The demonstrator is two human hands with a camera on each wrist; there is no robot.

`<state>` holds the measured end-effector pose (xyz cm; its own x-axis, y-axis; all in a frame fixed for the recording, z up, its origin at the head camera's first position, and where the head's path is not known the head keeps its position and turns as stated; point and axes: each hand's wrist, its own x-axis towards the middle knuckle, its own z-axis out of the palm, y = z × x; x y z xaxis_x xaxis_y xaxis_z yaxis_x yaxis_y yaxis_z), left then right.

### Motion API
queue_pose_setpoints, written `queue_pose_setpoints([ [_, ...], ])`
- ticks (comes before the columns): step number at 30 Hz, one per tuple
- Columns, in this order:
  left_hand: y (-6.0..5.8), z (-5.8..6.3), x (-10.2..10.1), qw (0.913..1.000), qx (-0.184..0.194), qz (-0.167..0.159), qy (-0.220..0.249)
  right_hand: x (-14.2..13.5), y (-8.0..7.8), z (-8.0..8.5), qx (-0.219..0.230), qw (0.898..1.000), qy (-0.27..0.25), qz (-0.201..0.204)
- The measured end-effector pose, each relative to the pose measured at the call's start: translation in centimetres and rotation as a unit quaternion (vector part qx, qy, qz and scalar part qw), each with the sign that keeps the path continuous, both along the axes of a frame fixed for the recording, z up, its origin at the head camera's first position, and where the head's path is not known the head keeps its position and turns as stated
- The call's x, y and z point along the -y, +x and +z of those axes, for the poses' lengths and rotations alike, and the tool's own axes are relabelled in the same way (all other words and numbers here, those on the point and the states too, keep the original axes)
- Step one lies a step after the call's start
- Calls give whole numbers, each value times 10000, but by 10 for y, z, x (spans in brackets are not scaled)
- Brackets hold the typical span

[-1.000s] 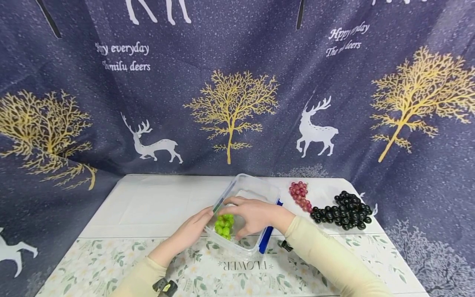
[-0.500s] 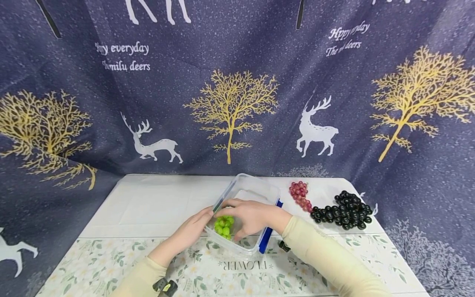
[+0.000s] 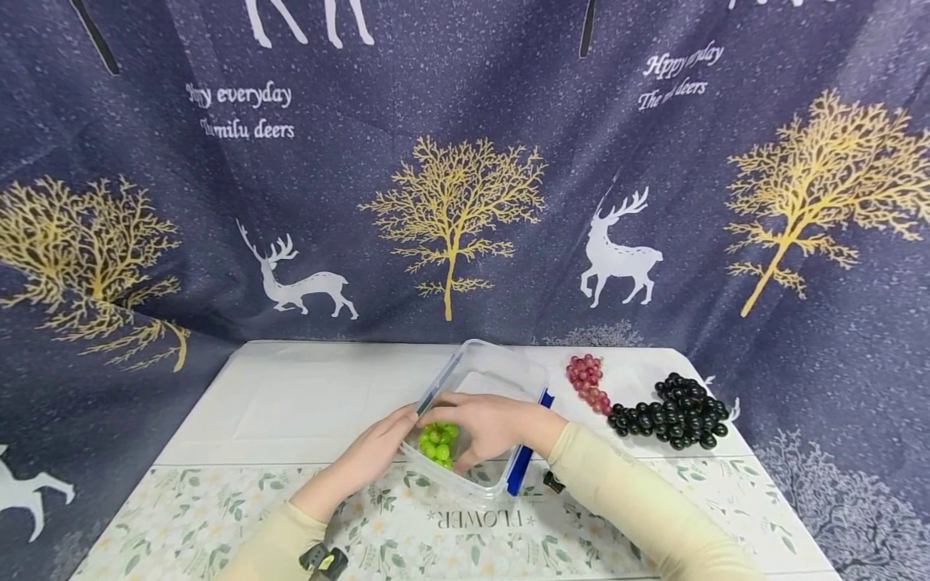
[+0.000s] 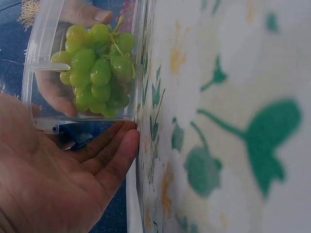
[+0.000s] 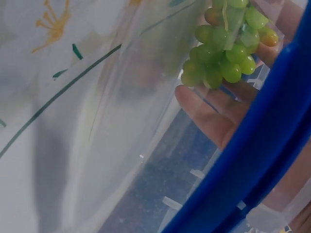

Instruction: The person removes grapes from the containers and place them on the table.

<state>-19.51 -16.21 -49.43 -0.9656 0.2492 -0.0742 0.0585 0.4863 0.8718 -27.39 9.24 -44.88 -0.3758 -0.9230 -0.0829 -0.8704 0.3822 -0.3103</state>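
Note:
A bunch of green grapes (image 3: 438, 443) lies inside a clear plastic container (image 3: 468, 484) with a blue clip on its right side. My right hand (image 3: 485, 424) reaches into the container, its thumb and fingers curved around the bunch. In the left wrist view, the thumb is close to the grapes (image 4: 90, 70) on one side and fingers show behind them. My left hand (image 3: 381, 444) rests against the container's left outer wall, its fingers (image 4: 104, 158) extended beside that wall. Through the right wrist view, the right fingers (image 5: 209, 114) lie along the grapes' far side.
A bunch of red grapes (image 3: 587, 379) lies to the right of the container. Farther right is a larger bunch of black grapes (image 3: 676, 415). The table (image 3: 305, 395) is white at the back and flower-patterned in front. A dark blue deer-print cloth (image 3: 407, 105) hangs behind it.
The right hand has shifted slightly left inside the container, its thumb drawing closer to the green grapes. My left hand and the container have stayed put.

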Motion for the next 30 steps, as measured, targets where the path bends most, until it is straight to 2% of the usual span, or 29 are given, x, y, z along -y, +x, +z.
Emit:
queue_pose_setpoints([
  [7, 0, 0, 0, 10000, -19, 9, -10, 3, 1, -2, 240, 9996, -9, -118],
  [14, 0, 0, 0, 10000, -16, 2, -9, 5, -2, -8, 356, 9993, -42, -71],
  [24, -1, 0, 0, 10000, -22, -50, 4, 7, 0, -8, 334, 9994, 15, -22],
  [30, -1, 1, 0, 10000, -15, -63, 17, 9, 2, -8, 142, 9999, 54, 18],
])
